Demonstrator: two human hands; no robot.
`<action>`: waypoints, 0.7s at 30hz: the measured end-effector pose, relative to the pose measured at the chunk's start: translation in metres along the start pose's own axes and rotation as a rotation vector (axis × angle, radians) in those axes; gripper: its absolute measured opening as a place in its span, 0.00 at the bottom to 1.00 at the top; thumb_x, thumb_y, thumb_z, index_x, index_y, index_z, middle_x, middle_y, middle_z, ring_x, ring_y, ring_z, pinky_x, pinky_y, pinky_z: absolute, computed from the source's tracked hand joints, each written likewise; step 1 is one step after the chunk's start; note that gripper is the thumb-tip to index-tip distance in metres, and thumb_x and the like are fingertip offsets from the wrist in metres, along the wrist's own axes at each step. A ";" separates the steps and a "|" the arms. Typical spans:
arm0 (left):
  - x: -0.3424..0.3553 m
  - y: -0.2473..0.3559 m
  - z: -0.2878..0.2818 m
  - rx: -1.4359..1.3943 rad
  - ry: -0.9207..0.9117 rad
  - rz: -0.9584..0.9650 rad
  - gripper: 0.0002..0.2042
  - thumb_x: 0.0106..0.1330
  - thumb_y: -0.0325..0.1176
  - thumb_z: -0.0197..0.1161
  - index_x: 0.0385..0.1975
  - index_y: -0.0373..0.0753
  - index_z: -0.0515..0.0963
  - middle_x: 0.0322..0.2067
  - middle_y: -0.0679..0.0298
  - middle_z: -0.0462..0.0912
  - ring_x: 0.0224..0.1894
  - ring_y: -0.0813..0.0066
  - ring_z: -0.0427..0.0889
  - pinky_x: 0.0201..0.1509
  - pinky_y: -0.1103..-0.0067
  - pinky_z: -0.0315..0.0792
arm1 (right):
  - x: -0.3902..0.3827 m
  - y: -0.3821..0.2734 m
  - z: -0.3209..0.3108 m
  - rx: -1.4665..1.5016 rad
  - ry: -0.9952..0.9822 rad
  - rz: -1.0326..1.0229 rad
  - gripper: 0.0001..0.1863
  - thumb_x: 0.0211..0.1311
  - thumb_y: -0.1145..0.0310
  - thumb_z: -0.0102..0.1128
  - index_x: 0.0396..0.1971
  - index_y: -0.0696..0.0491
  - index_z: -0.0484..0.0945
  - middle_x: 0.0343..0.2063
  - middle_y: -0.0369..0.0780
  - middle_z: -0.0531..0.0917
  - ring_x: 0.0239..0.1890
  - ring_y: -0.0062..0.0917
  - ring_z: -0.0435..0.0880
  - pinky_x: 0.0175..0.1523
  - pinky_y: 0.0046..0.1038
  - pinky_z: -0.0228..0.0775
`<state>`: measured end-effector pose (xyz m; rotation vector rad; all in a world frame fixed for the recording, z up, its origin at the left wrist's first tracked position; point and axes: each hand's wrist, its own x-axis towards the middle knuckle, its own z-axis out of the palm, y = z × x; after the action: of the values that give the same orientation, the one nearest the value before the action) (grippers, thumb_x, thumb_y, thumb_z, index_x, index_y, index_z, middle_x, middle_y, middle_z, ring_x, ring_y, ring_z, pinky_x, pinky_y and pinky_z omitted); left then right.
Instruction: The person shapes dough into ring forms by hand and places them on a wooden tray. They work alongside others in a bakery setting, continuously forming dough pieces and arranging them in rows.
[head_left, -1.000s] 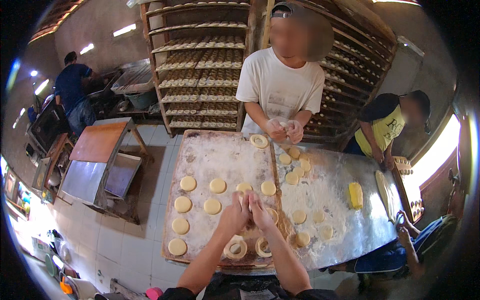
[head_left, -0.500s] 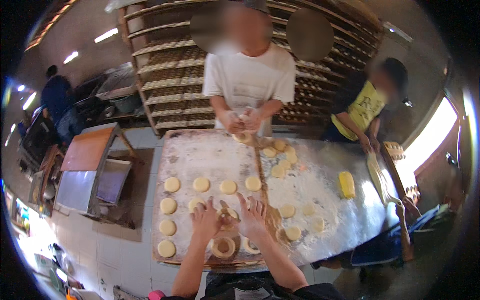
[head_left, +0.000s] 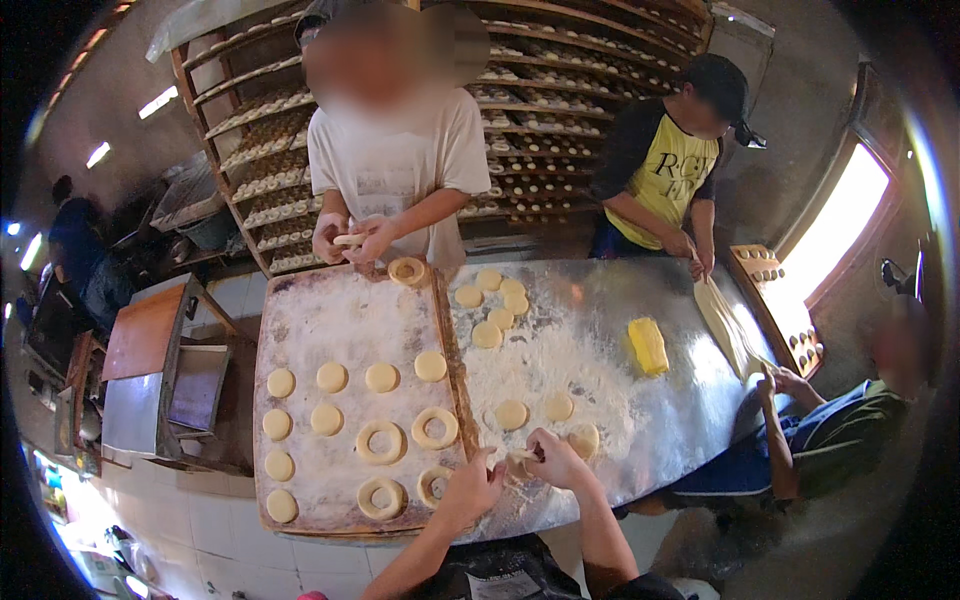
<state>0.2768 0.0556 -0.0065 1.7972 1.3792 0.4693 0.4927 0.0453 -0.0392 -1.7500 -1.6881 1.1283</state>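
Note:
My left hand (head_left: 480, 482) and my right hand (head_left: 553, 458) pinch a piece of pale dough (head_left: 520, 462) between them, over the near part of the flour-dusted metal table (head_left: 620, 440), beside the edge of a floury wooden board (head_left: 330, 295). On the board are several flat round dough pieces (head_left: 330, 377) and several dough rings (head_left: 380, 442), two of the rings close left of my hands. More dough rounds (head_left: 470, 296) lie on the metal table, one (head_left: 583, 441) just right of my right hand.
A co-worker (head_left: 385, 185) across the board holds a dough ring. Two others (head_left: 655, 175) (head_left: 840, 440) at the right stretch a long dough sheet (head_left: 725, 325) beside a yellow block (head_left: 648, 346). Another person (head_left: 85, 260) stands far left. Racks (head_left: 540, 120) of dough trays fill the back.
My hands were over the board, opened around a ring half a second ago, and are now further right, closed on dough. That ring lies on the board. The view has shifted rightward.

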 end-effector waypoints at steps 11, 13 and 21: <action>0.001 0.053 0.028 -0.593 0.004 -0.053 0.17 0.64 0.38 0.71 0.48 0.35 0.82 0.36 0.57 0.88 0.37 0.78 0.87 0.42 0.79 0.78 | -0.019 -0.003 -0.050 0.598 -0.130 -0.074 0.29 0.57 0.81 0.66 0.54 0.52 0.61 0.38 0.41 0.79 0.43 0.24 0.79 0.45 0.26 0.72; -0.004 0.060 0.030 -0.467 0.041 -0.023 0.17 0.61 0.35 0.72 0.48 0.36 0.81 0.36 0.57 0.87 0.37 0.72 0.87 0.41 0.77 0.79 | -0.016 -0.003 -0.050 0.548 -0.136 -0.030 0.30 0.54 0.81 0.67 0.55 0.53 0.62 0.41 0.43 0.79 0.44 0.27 0.79 0.46 0.29 0.73; 0.002 0.077 0.055 0.133 0.866 0.254 0.25 0.59 0.19 0.60 0.59 0.35 0.68 0.35 0.54 0.78 0.36 0.47 0.80 0.45 0.63 0.76 | 0.015 -0.007 -0.032 0.772 -0.294 -0.217 0.35 0.52 0.74 0.68 0.61 0.58 0.65 0.50 0.46 0.78 0.55 0.33 0.78 0.60 0.33 0.69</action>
<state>0.3644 0.0312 0.0191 1.9736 1.7597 1.4440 0.5127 0.0671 -0.0190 -0.9349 -1.2740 1.6911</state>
